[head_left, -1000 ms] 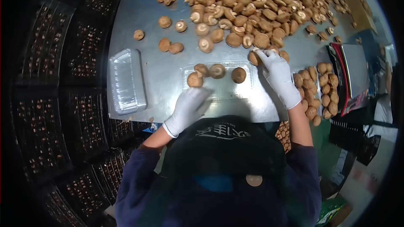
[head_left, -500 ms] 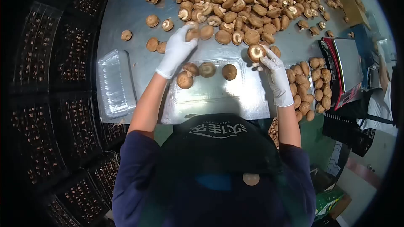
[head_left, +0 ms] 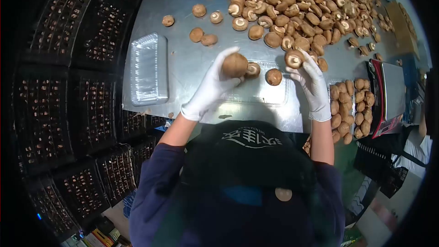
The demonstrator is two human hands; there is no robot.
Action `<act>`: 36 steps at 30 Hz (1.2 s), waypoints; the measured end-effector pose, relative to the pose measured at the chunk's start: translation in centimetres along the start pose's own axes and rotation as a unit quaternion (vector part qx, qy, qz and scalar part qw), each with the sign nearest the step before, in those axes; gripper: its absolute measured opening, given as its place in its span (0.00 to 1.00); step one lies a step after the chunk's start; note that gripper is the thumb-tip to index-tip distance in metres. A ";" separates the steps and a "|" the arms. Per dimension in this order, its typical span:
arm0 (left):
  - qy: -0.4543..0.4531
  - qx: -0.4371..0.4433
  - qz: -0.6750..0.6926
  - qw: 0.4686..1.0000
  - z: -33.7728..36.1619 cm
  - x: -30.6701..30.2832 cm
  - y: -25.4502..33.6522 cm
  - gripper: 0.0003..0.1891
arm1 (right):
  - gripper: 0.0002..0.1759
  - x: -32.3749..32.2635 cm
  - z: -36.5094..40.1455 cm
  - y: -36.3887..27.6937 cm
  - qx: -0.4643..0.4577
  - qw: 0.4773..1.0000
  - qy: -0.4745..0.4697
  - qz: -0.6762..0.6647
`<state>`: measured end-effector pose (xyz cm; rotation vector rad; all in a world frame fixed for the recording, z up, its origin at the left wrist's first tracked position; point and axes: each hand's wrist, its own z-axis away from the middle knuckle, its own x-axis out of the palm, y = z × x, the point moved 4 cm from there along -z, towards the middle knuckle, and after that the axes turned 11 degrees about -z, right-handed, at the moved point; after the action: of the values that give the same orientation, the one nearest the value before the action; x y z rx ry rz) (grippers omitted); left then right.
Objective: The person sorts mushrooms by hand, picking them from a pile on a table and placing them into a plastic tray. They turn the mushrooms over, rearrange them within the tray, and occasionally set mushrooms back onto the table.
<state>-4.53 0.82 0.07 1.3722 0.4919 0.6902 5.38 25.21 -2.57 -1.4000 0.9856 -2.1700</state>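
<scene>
My left hand (head_left: 212, 82), in a white glove, grips a large brown shiitake mushroom (head_left: 234, 65) between thumb and fingers, its cap facing up. Right beside that cap is another mushroom (head_left: 252, 69), pale stem showing. My right hand (head_left: 313, 80), also gloved, pinches a mushroom (head_left: 294, 58) with its underside and stem turned toward me. Between the hands, a single mushroom (head_left: 274, 77) lies cap up in a shallow clear plastic tray (head_left: 287, 93) on the metal table. Fingers of the right hand partly hide a mushroom behind them.
A big heap of mushrooms (head_left: 311, 7) covers the table's far side, with loose ones (head_left: 196, 34) to its left. Stacked clear trays (head_left: 149, 71) stand at left. Filled trays (head_left: 340, 110) and a scale (head_left: 393, 87) are at right. Black racks of mushrooms (head_left: 55, 114) line the left.
My left hand has come back from the heap's edge to the tray and now grips a large mushroom. My right hand keeps its mushroom. The whole view has shifted.
</scene>
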 end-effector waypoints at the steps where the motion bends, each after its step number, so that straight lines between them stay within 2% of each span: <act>1: 0.038 0.037 -0.156 0.986 0.6 0.2 -0.8 0.36 | 0.24 -0.1 -0.2 0.1 -0.004 1.000 -0.001 0.019; 2: 0.075 0.073 -0.308 0.946 1.2 0.5 -1.6 0.36 | 0.24 -0.2 -0.3 0.5 -0.005 1.000 0.004 0.021; 4: 0.067 0.092 -0.319 0.941 1.9 1.5 -3.2 0.37 | 0.19 0.6 -0.6 1.3 -0.074 0.991 -0.025 0.107; 5: 0.066 0.131 -0.481 0.864 2.4 2.1 -3.4 0.37 | 0.15 2.4 0.0 1.8 -0.070 0.995 -0.014 0.065; 6: 0.064 0.164 -0.628 0.758 2.6 2.6 -3.7 0.38 | 0.15 2.9 0.3 2.2 -0.051 0.993 -0.001 0.110; 7: 0.081 0.177 -0.645 0.739 2.4 2.6 -4.5 0.38 | 0.17 3.0 0.2 2.7 -0.148 0.956 -0.015 0.252; 8: 0.083 0.174 -0.646 0.738 2.4 2.6 -4.5 0.38 | 0.18 3.3 0.1 3.4 -0.241 0.890 -0.031 0.385; 9: 0.094 0.178 -0.647 0.736 2.4 2.5 -4.2 0.38 | 0.21 3.5 0.1 4.1 -0.269 0.847 -0.051 0.456; 11: 0.113 0.177 -0.652 0.728 2.4 2.0 -3.9 0.38 | 0.22 3.7 0.4 5.6 -0.294 0.784 -0.053 0.544; 13: 0.123 0.210 -0.589 0.771 2.4 1.3 -3.5 0.36 | 0.21 4.3 1.1 5.8 -0.302 0.719 -0.045 0.625; 14: 0.129 0.208 -0.591 0.768 1.7 0.3 -3.2 0.36 | 0.21 4.5 1.0 5.6 -0.304 0.719 -0.052 0.623; 16: 0.194 0.163 -0.613 0.748 -0.9 -3.3 -2.5 0.34 | 0.20 4.1 1.1 5.5 -0.272 0.720 -0.049 0.637; 18: 0.284 0.161 -0.617 0.716 -4.0 -6.7 -2.6 0.36 | 0.21 3.3 0.7 5.9 -0.267 0.723 -0.054 0.635; 20: 0.311 0.082 -0.635 0.702 -6.8 -9.0 -3.1 0.38 | 0.23 3.3 0.6 5.8 -0.270 0.727 -0.061 0.629; 21: 0.287 0.053 -0.611 0.735 -7.9 -9.8 -4.0 0.36 | 0.25 2.9 0.6 6.0 -0.273 0.719 -0.069 0.635; 22: 0.236 -0.001 -0.659 0.714 -8.8 -10.0 -4.5 0.32 | 0.26 3.1 0.9 5.9 -0.278 0.712 -0.078 0.640; 24: 0.237 0.033 -0.675 0.698 -9.3 -10.9 -5.6 0.26 | 0.28 2.6 1.2 6.1 -0.266 0.707 -0.073 0.651; 25: 0.232 0.034 -0.674 0.700 -9.1 -11.1 -5.4 0.26 | 0.28 2.7 1.2 5.9 -0.263 0.708 -0.069 0.652; 27: 0.293 0.081 -0.551 0.777 -7.7 -11.4 -5.0 0.22 | 0.29 3.4 1.9 5.1 -0.294 0.675 -0.091 0.671; 28: 0.287 0.080 -0.551 0.780 -6.9 -10.2 -3.7 0.22 | 0.29 3.9 2.1 4.5 -0.291 0.676 -0.087 0.672; 30: 0.279 0.172 -0.501 0.801 -3.4 -6.2 0.6 0.22 | 0.30 5.9 2.8 3.1 -0.353 0.692 -0.065 0.627; 31: 0.236 0.202 -0.513 0.800 -2.3 -4.2 1.7 0.23 | 0.32 6.6 2.8 3.1 -0.341 0.741 -0.094 0.571; 32: 0.194 0.234 -0.523 0.796 -1.4 -2.3 2.2 0.25 | 0.32 8.3 3.3 2.6 -0.337 0.742 -0.096 0.572; 33: 0.169 0.274 -0.540 0.778 -0.3 -0.7 1.8 0.27 | 0.33 9.9 3.2 2.6 -0.154 0.835 -0.106 0.517; 34: 0.169 0.273 -0.540 0.778 0.6 0.5 1.4 0.27 | 0.34 10.5 3.4 3.6 0.035 0.891 -0.110 0.440; 35: 0.149 0.275 -0.547 0.777 1.3 1.8 1.0 0.28 | 0.34 10.2 3.5 4.5 0.036 0.891 -0.111 0.439; 36: 0.128 0.278 -0.552 0.776 1.9 2.6 0.7 0.30 | 0.34 9.8 3.6 5.6 -0.027 0.906 -0.140 0.398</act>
<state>-1.47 1.32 1.28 1.2232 1.6474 -0.3016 4.06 13.88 0.54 -1.0209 1.2259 -1.3101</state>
